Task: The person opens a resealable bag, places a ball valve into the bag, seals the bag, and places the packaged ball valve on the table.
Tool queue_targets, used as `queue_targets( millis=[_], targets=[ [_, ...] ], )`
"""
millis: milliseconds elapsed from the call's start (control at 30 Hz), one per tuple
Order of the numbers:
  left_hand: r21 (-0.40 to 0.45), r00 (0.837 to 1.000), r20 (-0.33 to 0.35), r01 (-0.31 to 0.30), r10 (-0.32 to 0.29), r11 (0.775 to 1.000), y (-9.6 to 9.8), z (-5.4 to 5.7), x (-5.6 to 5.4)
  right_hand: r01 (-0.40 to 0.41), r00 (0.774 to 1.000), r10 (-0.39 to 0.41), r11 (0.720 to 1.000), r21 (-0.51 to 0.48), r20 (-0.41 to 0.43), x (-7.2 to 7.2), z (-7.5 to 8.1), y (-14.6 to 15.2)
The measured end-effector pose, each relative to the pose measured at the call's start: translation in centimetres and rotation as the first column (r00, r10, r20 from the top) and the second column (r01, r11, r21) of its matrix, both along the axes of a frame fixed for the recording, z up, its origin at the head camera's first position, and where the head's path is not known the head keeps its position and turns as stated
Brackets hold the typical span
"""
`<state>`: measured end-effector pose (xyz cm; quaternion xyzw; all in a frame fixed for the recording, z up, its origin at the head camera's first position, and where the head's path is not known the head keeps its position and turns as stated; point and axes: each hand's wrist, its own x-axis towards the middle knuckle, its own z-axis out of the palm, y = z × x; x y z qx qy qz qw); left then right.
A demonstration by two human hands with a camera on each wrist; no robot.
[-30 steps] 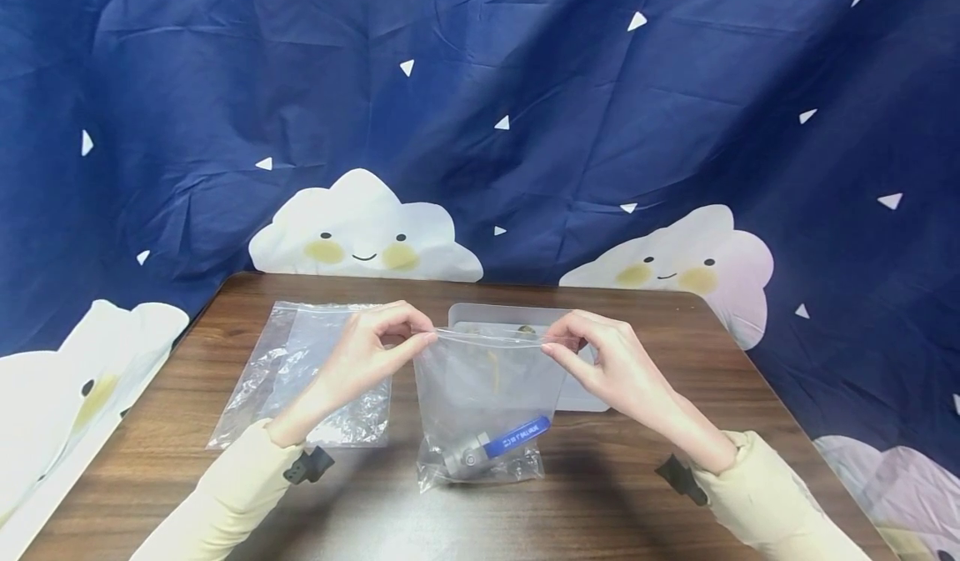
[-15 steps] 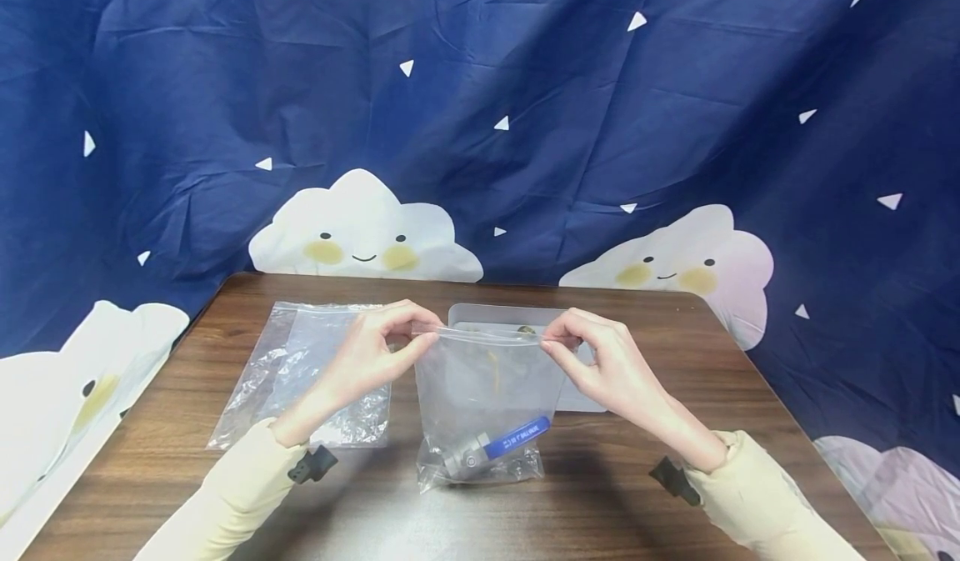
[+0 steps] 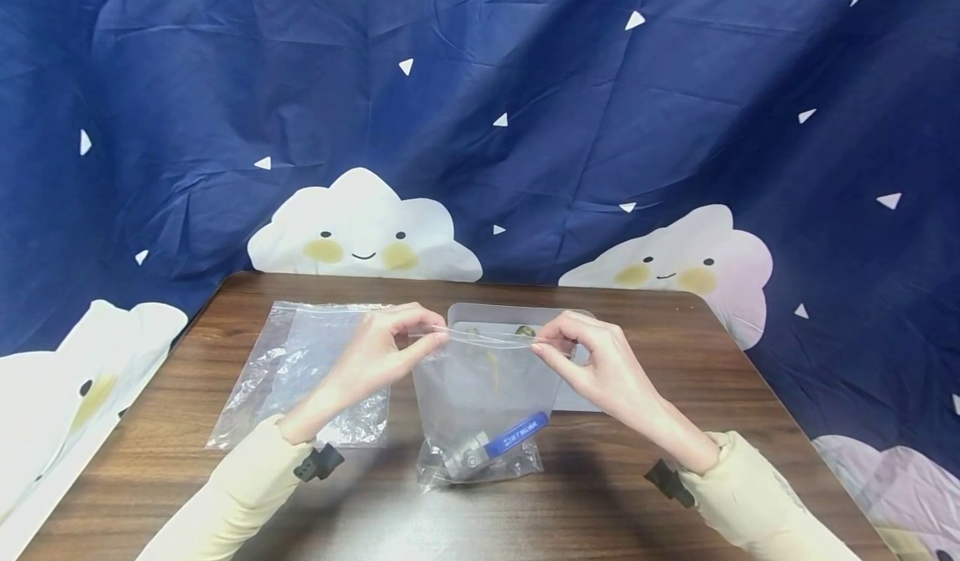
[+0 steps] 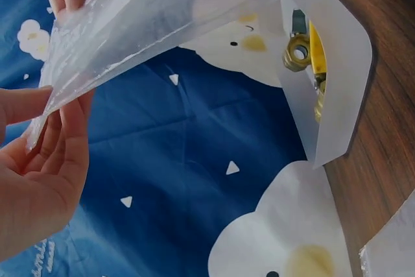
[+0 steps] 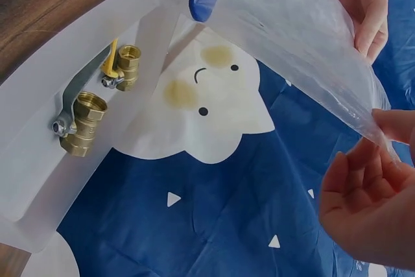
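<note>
A clear zip bag (image 3: pixel 450 386) hangs upright between both hands, its lower end at the wooden table. Inside, at the bottom, lies a steel ball valve (image 3: pixel 471 454) with a blue lever handle (image 3: pixel 517 433). My left hand (image 3: pixel 386 344) pinches the bag's top edge near its left corner between thumb and fingers. The right hand (image 3: pixel 592 353) pinches the same edge near the right corner. In the left wrist view the left hand (image 4: pixel 48 167) grips the folded film at the zip; the right wrist view has the right hand (image 5: pixel 373 192) holding the opposite corner.
Behind the bag stands a translucent white tray (image 3: pixel 517 311) holding two brass valves (image 5: pixel 84 124), one with a yellow lever (image 5: pixel 110 58). Another clear zip bag (image 3: pixel 300 378) lies flat at left on the wooden table (image 3: pixel 675 378). A blue cloud-print cloth (image 3: pixel 480 86) hangs behind.
My left hand has shifted slightly right along the bag's top edge, and my right hand slightly left. The valve stays at the bottom of the bag.
</note>
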<state>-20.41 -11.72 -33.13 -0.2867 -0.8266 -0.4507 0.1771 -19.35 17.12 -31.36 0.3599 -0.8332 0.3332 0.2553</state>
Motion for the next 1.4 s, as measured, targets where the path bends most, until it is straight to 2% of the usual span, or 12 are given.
queue_targets(
  millis=[300,400,533,700,900,1133,1267,1400],
  targets=[
    [0.016,0.999,-0.021,0.042,-0.042,0.999,0.2,0.1,0.0,-0.007,0.999,0.007,1.0,-0.005,-0.034,0.4,0.1,-0.4],
    [-0.009,0.999,-0.032,0.032,-0.033,0.999,0.2,0.3,0.0,0.004,1.0,-0.004,1.0,-0.014,-0.025,0.4,0.0,-0.5],
    [-0.022,0.998,-0.028,0.052,-0.053,0.998,0.4,0.5,-0.1,0.013,1.0,-0.013,1.0,-0.018,-0.002,0.4,-0.2,-0.6],
    [0.013,0.994,-0.037,0.101,-0.101,0.995,0.6,0.4,-0.2,0.005,1.0,-0.005,1.0,-0.011,0.013,0.3,-0.3,-0.7],
    [0.024,0.991,-0.066,0.122,-0.121,0.992,0.6,0.3,-0.4,-0.015,1.0,0.015,1.0,-0.001,0.021,0.1,-0.2,-0.8],
    [-0.004,0.993,-0.076,0.094,-0.094,0.996,0.8,0.4,-0.3,-0.038,0.999,0.038,0.999,0.011,0.024,0.2,0.1,-0.9],
    [-0.007,0.994,-0.056,0.089,-0.089,0.996,0.9,0.7,0.0,-0.044,0.999,0.044,0.999,0.007,0.024,0.3,0.1,-1.1],
    [0.023,0.993,-0.012,0.114,-0.113,0.993,1.2,1.0,0.2,-0.054,0.998,0.054,0.999,-0.003,0.025,0.4,0.0,-1.4]
  ],
)
